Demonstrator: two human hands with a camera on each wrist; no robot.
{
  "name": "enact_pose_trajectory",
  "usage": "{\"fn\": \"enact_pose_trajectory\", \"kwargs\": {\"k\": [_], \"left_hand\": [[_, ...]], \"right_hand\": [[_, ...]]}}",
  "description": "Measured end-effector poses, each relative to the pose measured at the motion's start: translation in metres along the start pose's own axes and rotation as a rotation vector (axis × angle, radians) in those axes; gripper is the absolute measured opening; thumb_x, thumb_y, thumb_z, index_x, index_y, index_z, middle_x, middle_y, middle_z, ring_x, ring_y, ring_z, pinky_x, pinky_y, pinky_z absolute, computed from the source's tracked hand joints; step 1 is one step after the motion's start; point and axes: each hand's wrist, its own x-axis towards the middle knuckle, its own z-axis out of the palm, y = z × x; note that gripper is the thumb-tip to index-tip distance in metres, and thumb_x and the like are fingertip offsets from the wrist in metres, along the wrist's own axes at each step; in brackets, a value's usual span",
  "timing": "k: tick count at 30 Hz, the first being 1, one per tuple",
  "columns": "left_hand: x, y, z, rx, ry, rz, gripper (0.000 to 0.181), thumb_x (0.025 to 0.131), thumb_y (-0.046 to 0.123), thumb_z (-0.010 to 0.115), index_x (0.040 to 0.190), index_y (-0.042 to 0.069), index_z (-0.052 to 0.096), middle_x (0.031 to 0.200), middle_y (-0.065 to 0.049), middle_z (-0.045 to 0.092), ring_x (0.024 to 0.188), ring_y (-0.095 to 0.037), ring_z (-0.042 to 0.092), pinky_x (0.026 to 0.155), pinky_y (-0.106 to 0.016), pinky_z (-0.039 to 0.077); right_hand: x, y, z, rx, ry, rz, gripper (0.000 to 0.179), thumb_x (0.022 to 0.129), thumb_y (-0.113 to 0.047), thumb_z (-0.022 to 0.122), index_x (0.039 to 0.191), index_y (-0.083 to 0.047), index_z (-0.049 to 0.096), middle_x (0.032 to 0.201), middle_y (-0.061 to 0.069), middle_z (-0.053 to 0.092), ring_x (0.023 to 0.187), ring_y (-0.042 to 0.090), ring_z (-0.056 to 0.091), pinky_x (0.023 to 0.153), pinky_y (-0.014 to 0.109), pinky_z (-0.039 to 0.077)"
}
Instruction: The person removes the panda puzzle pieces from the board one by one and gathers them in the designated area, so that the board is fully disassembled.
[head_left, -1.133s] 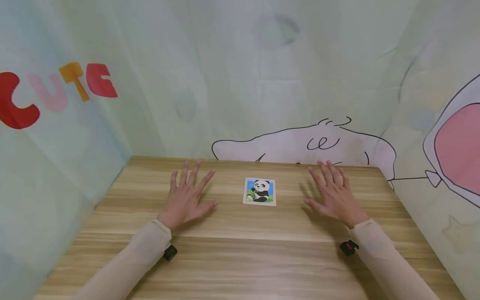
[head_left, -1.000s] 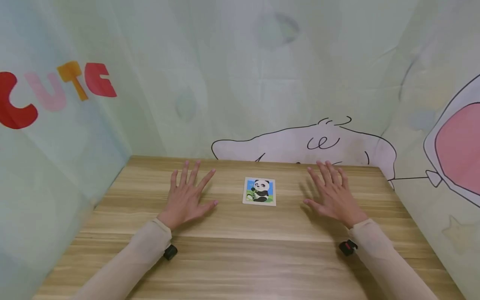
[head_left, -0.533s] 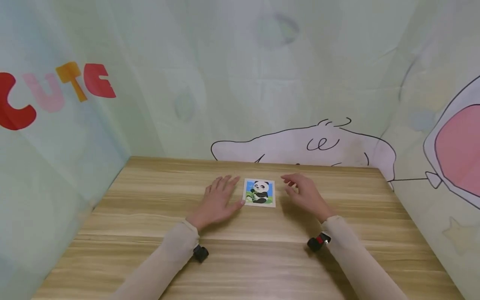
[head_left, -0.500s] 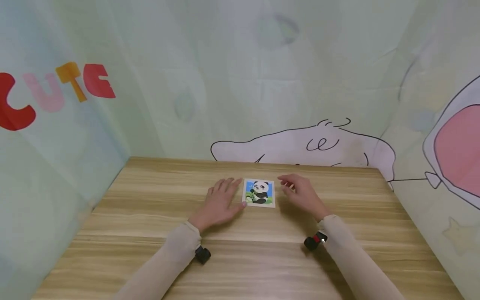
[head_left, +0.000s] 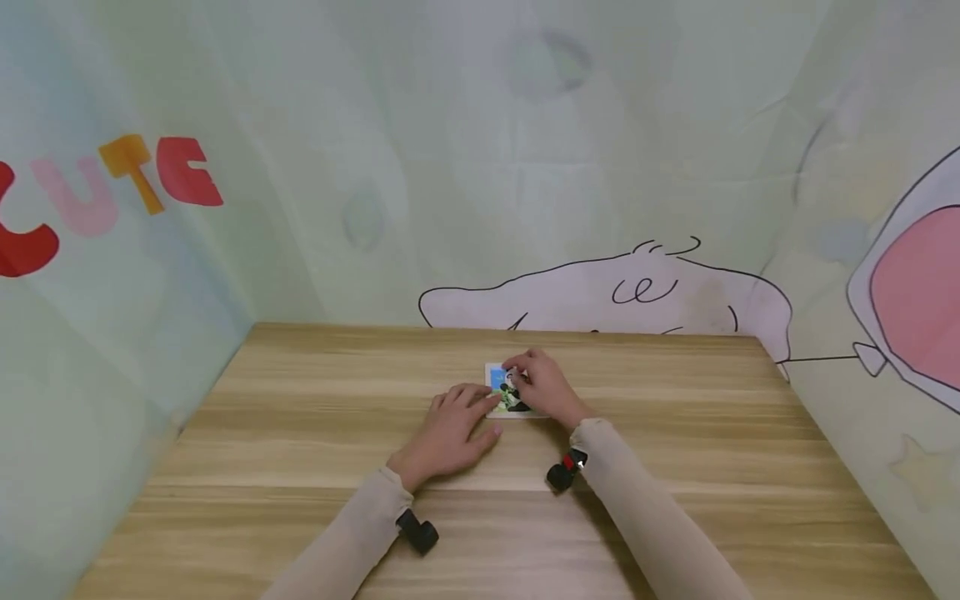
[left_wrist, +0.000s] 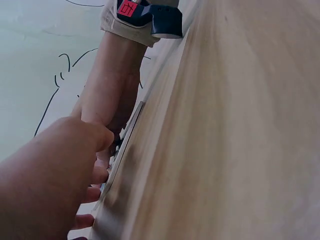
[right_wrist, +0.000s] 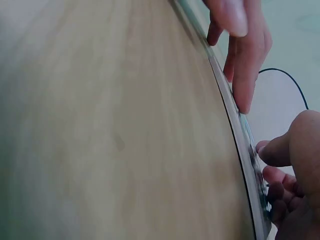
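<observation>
A small flat square board (head_left: pixel 497 379) with a panda picture and a white border lies on the wooden table. My left hand (head_left: pixel 450 429) reaches in from its left, fingers fairly straight, fingertips on the left part and thumb near the lower edge. The right hand (head_left: pixel 549 390) bends over the picture's right half and covers much of the panda. In the right wrist view, the right thumb and fingertips (right_wrist: pixel 272 150) touch the board's top beside its thin edge (right_wrist: pixel 237 135). Whether they pinch a piece of it I cannot tell.
The wooden table (head_left: pixel 315 392) runs back to a pale curtain (head_left: pixel 450 167) printed with a cartoon animal, a balloon and coloured letters. A small black camera (head_left: pixel 420 532) sits on the left wrist, and another camera (head_left: pixel 562 473) with a red tag on the right wrist.
Both hands have come inward from either side to the panda board. The left fingertips now lie on it, and the right fingers have curled over its right half.
</observation>
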Motion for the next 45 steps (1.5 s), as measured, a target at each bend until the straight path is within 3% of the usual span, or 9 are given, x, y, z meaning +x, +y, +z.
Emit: {"fn": "enact_pose_trajectory", "kwargs": {"k": [5, 11, 16, 23, 31, 40, 45], "left_hand": [[-0.001, 0.0, 0.001, 0.008, 0.018, 0.007, 0.055, 0.107, 0.042, 0.056, 0.155, 0.015, 0.058, 0.159, -0.013, 0.056, 0.151, -0.04, 0.046, 0.115, -0.066, 0.039], [0.002, -0.001, 0.0, 0.028, -0.003, -0.01, 0.057, 0.108, 0.044, 0.054, 0.157, 0.016, 0.056, 0.162, -0.01, 0.055, 0.152, -0.039, 0.045, 0.116, -0.065, 0.038], [0.005, -0.001, -0.001, 0.039, -0.006, -0.015, 0.057, 0.109, 0.045, 0.052, 0.158, 0.016, 0.055, 0.163, -0.011, 0.054, 0.152, -0.038, 0.044, 0.117, -0.065, 0.038], [0.006, 0.0, 0.0, 0.057, -0.004, -0.004, 0.057, 0.109, 0.044, 0.052, 0.158, 0.015, 0.055, 0.162, -0.012, 0.055, 0.151, -0.039, 0.046, 0.116, -0.066, 0.039], [0.002, 0.0, 0.001, 0.048, -0.018, -0.023, 0.059, 0.109, 0.045, 0.051, 0.159, 0.015, 0.053, 0.164, -0.012, 0.053, 0.154, -0.04, 0.044, 0.118, -0.067, 0.038], [-0.001, 0.001, 0.001, 0.047, -0.024, -0.022, 0.058, 0.11, 0.045, 0.05, 0.16, 0.015, 0.053, 0.165, -0.011, 0.052, 0.154, -0.039, 0.044, 0.118, -0.066, 0.038], [-0.003, 0.0, 0.003, 0.053, -0.019, -0.009, 0.056, 0.111, 0.039, 0.051, 0.163, 0.019, 0.048, 0.165, -0.011, 0.052, 0.154, -0.041, 0.045, 0.118, -0.068, 0.039]], "right_hand": [[-0.001, -0.005, 0.002, 0.007, 0.017, 0.032, 0.024, 0.1, -0.006, 0.06, 0.118, -0.008, 0.075, 0.113, 0.017, 0.066, 0.103, 0.03, 0.064, 0.093, 0.048, 0.053], [0.002, -0.012, 0.0, -0.033, 0.009, 0.045, 0.025, 0.099, -0.005, 0.058, 0.118, -0.008, 0.074, 0.115, 0.017, 0.065, 0.1, 0.029, 0.06, 0.092, 0.047, 0.052], [0.008, -0.017, -0.002, -0.102, -0.016, 0.037, 0.034, 0.092, 0.001, 0.053, 0.12, -0.005, 0.071, 0.114, 0.017, 0.065, 0.098, 0.028, 0.058, 0.092, 0.046, 0.052], [0.015, -0.022, -0.001, -0.092, -0.066, 0.125, 0.032, 0.085, 0.001, 0.054, 0.111, -0.007, 0.069, 0.117, 0.015, 0.063, 0.104, 0.029, 0.058, 0.095, 0.051, 0.049], [0.014, -0.024, 0.001, -0.103, -0.117, 0.132, 0.045, 0.091, 0.001, 0.055, 0.13, -0.015, 0.071, 0.123, 0.014, 0.062, 0.104, 0.026, 0.056, 0.093, 0.049, 0.046], [0.011, -0.026, 0.0, -0.078, -0.125, 0.144, 0.045, 0.091, 0.002, 0.057, 0.129, -0.014, 0.075, 0.123, 0.015, 0.062, 0.099, 0.025, 0.058, 0.093, 0.048, 0.05], [0.015, -0.025, -0.003, -0.035, -0.172, 0.179, 0.044, 0.092, 0.003, 0.056, 0.128, -0.012, 0.075, 0.12, 0.016, 0.06, 0.095, 0.024, 0.055, 0.083, 0.041, 0.048]]}}
